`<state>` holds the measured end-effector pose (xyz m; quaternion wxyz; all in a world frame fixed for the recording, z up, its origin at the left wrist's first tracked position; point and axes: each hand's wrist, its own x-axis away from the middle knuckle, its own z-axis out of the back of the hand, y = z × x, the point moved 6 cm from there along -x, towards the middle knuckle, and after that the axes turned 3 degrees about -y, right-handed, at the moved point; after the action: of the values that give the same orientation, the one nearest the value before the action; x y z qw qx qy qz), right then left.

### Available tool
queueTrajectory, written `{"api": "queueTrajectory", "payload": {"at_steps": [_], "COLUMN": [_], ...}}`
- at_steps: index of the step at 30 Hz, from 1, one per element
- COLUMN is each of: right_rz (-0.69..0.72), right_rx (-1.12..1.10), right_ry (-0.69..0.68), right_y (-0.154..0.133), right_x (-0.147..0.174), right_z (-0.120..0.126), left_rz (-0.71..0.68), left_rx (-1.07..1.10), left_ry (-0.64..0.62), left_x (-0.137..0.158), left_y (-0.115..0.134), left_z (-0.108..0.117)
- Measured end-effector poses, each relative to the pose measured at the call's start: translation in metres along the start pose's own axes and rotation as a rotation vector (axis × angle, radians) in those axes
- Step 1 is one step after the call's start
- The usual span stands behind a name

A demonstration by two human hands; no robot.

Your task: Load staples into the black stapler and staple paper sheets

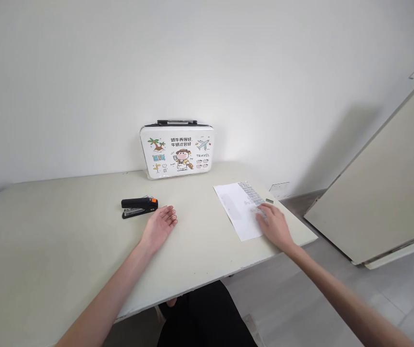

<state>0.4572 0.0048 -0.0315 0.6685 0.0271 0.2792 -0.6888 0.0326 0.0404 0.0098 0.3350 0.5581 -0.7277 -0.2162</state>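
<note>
My left hand (161, 222) rests on the table with its palm turned partly up. Its fingers are loosely bent and apart, and nothing is in them. Just beyond it lies a black stapler (139, 207) with an orange part at its right end. My right hand (274, 226) is over the right edge of a white printed sheet of paper (233, 207). Thumb and fingers lie apart on top of the sheet, which is flat on the table. The hand covers part of the sheet's right side. Beyond that hand is a small dark grey strip (270, 200).
A white case (178, 152) with a black handle and cartoon prints stands upright at the back, near the wall. The pale table (65, 250) has its front edge close to my legs and its right corner beyond my right hand. A large pale panel (383, 193) stands at the right.
</note>
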Motion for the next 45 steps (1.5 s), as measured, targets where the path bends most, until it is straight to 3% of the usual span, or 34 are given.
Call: {"api": "queueTrajectory", "payload": {"at_steps": [3,7,35,45], "right_rz": [0.134,0.131,0.074,0.039], "right_rx": [-0.042,-0.028,0.006,0.032], "right_ry": [-0.100,-0.196,-0.194,-0.232], "right_y": [-0.046,-0.071,-0.074,-0.079], "right_x": [0.024,0.036,0.039,0.039], "right_z": [-0.013,-0.020,-0.016,-0.011], "left_rz": [-0.002,-0.002,0.002,-0.099], "left_rx": [-0.010,-0.017,-0.030,0.016], "left_ry": [-0.004,-0.007,0.004,0.131], "left_x": [0.000,0.000,0.000,-0.007], "left_y": [0.001,0.002,0.006,0.028], "left_z": [0.000,-0.001,-0.003,0.015]}}
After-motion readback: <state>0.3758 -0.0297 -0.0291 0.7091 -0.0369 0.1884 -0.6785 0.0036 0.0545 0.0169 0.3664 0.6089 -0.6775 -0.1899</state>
